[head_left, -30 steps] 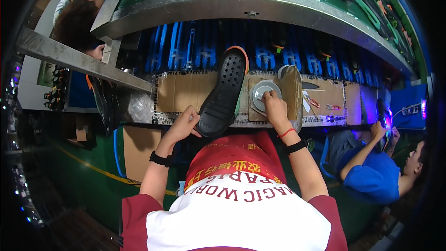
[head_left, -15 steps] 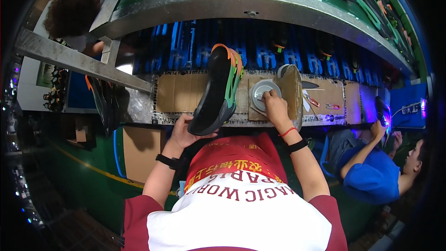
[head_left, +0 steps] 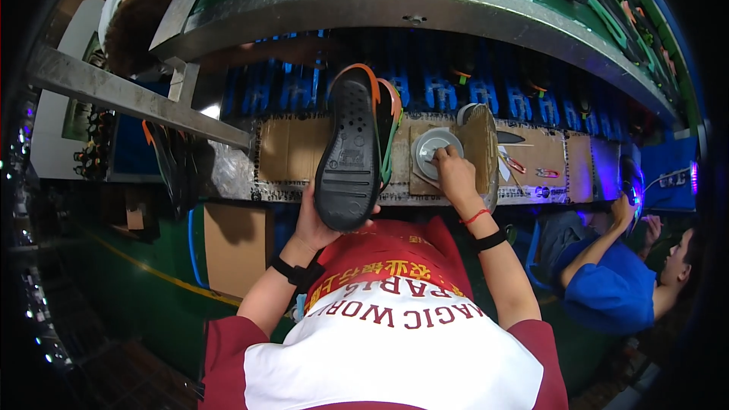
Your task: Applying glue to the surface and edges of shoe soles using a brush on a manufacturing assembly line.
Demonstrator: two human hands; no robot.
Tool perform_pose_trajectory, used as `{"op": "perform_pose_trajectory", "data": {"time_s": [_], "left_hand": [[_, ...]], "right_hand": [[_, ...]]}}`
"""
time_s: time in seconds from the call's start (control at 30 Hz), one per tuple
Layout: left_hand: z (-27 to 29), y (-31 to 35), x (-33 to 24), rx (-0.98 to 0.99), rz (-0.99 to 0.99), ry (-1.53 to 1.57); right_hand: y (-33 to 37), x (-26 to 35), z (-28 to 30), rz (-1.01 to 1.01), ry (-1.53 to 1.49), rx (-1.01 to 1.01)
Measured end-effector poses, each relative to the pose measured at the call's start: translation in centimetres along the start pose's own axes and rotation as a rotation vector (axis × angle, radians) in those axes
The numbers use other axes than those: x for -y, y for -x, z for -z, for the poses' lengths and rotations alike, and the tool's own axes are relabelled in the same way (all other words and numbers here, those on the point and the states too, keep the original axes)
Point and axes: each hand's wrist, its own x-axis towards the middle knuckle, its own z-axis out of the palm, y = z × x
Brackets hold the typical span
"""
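Note:
My left hand grips the lower end of a shoe, which stands upright with its black sole facing me. Part of its orange and green upper shows along the right side. My right hand reaches into a small white bowl with its fingers pinched together. Whatever those fingers hold, if anything, is too small to make out. The bowl rests on cardboard on the bench, beside an upright cardboard piece.
A dark blade and red-handled small tools lie right of the bowl. A metal beam crosses above the bench, with blue racks below. Dark shoes hang at left. Co-workers sit at right and far left.
My left hand has turned the shoe more upright, so its sole now faces me. My right hand stays at the bowl. The person at far left has shifted.

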Motion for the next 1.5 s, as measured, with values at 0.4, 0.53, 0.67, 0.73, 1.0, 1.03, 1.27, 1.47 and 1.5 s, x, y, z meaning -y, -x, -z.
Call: {"op": "perform_pose_trajectory", "data": {"time_s": [0.4, 0.53, 0.67, 0.73, 1.0, 1.03, 1.27, 1.47, 1.5], "left_hand": [[-6.5, -0.8, -2.1, -0.088, -0.387, -1.994], [-7.7, -1.9, -3.3, -0.068, -0.387, -2.108], [-5.4, -4.6, -1.9, -0.424, -0.363, -0.978], [-4.3, -5.2, -1.2, -0.435, -0.485, -0.945], [-2.2, -6.1, -1.3, -0.038, -1.027, -1.580], [-1.9, -6.2, -1.5, -0.010, -1.060, -1.616], [0.0, -6.2, -3.0, 0.094, -1.017, -1.650], [-2.0, -6.1, -3.5, 0.255, -1.083, -1.792], [-2.3, -6.2, -3.5, 0.301, -1.114, -1.822]], "right_hand": [[1.0, 3.2, 9.0, 0.153, -0.463, -0.320], [1.4, 5.7, 12.0, 0.296, -0.620, -0.305], [0.8, 6.5, 13.4, 0.364, -0.432, -0.324], [0.8, 6.5, 13.9, 0.364, -0.419, -0.294], [0.4, 6.3, 14.6, 0.337, -0.538, -0.196], [0.4, 6.3, 14.8, 0.325, -0.568, -0.163], [0.2, 6.3, 15.5, 0.327, -0.722, -0.044], [0.0, 6.6, 15.8, 0.344, -0.810, 0.020], [0.0, 6.7, 15.8, 0.339, -0.813, 0.032]]}}
